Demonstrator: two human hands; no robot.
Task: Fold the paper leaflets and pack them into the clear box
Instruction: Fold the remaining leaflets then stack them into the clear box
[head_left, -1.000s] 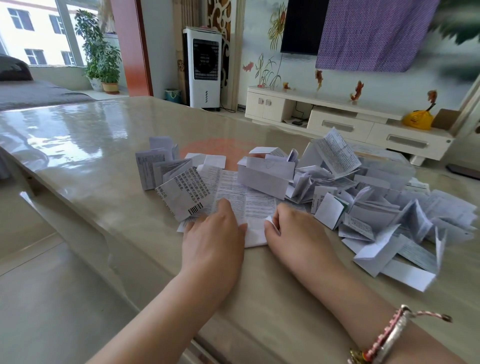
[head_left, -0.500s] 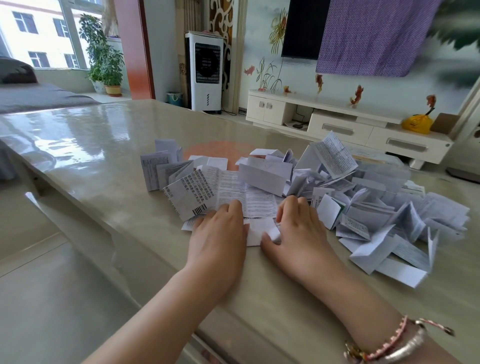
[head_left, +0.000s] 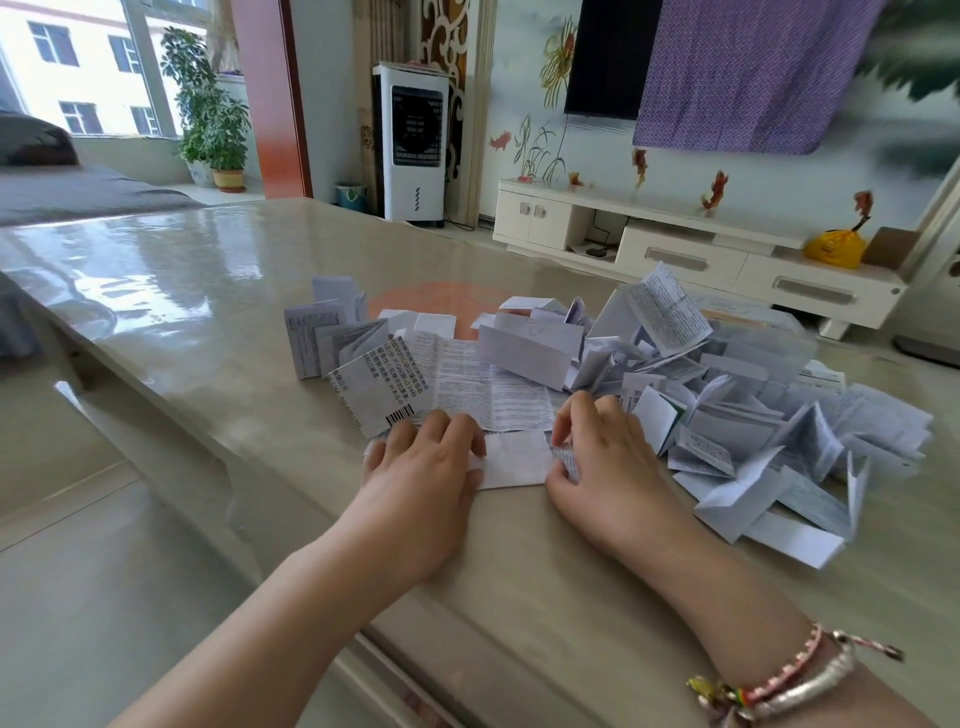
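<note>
A printed white leaflet lies flat on the glossy table, its near strip folded up over itself. My left hand grips the left end of that folded strip. My right hand pinches the right end, fingers curled on the paper. A big pile of folded leaflets spreads to the right of my hands. The clear box stands behind the pile, mostly hidden by leaflets.
Several folded leaflets stand at the left, and one with a barcode lies by my left hand. The table edge runs diagonally at the left. A white TV cabinet stands beyond the table.
Both hands went from lying flat on the leaflet's near edge to curling round the ends of the strip, which is now folded up. The camera moved a little closer.
</note>
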